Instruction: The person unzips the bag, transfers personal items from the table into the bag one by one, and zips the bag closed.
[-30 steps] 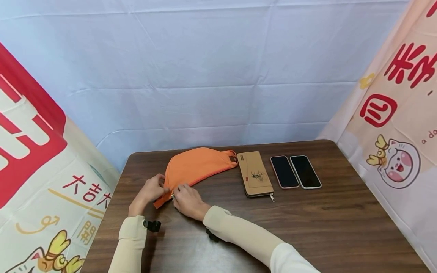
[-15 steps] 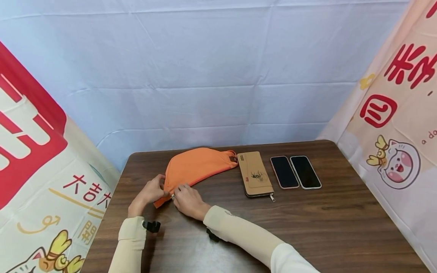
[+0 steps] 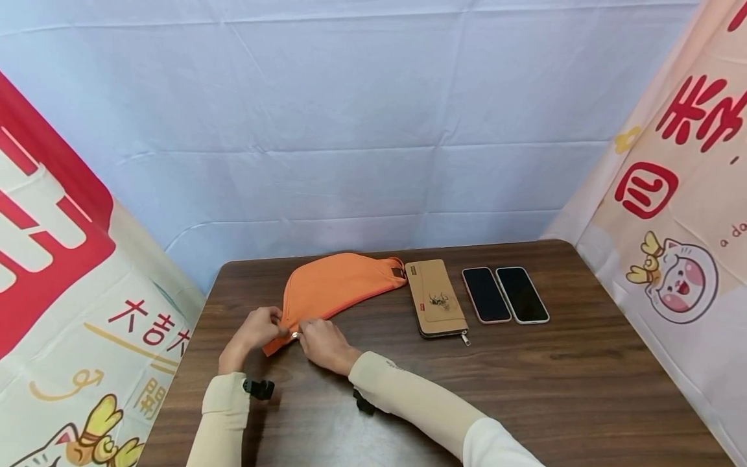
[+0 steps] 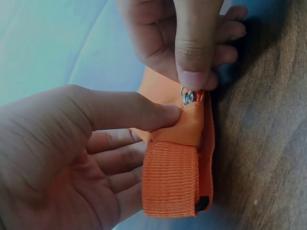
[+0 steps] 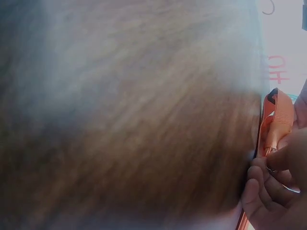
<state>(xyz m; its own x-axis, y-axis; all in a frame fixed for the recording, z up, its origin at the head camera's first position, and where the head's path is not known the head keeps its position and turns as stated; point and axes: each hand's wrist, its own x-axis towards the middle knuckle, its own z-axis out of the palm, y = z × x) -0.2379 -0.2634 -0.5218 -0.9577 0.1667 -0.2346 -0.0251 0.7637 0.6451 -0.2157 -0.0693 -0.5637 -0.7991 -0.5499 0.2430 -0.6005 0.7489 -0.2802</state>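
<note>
An orange crescent-shaped waist bag (image 3: pixel 335 285) lies flat on the table, its zip edge facing me. My left hand (image 3: pixel 259 329) grips the bag's left end, thumb on top, just above the folded webbing strap (image 4: pixel 170 179). Right beside it, my right hand (image 3: pixel 323 344) pinches the metal zipper pull (image 4: pixel 188 98) between thumb and fingers. In the left wrist view the slider sits close to the bag's strap end. The right wrist view shows the right hand (image 5: pixel 273 191) at its right edge, with the orange strap (image 5: pixel 280 112) beyond it.
A tan zip wallet (image 3: pixel 438 298) lies just right of the bag. Further right are two phones side by side, one pink-edged (image 3: pixel 486 295) and one white-edged (image 3: pixel 522 295). The wooden table (image 3: pixel 525 389) meets a pale cloth backdrop (image 3: pixel 350 130) behind.
Both hands have shifted very slightly toward me at the bag's left end. The right fingers sit a little lower on the zipper pull. The wallet and phones have stayed put.
</note>
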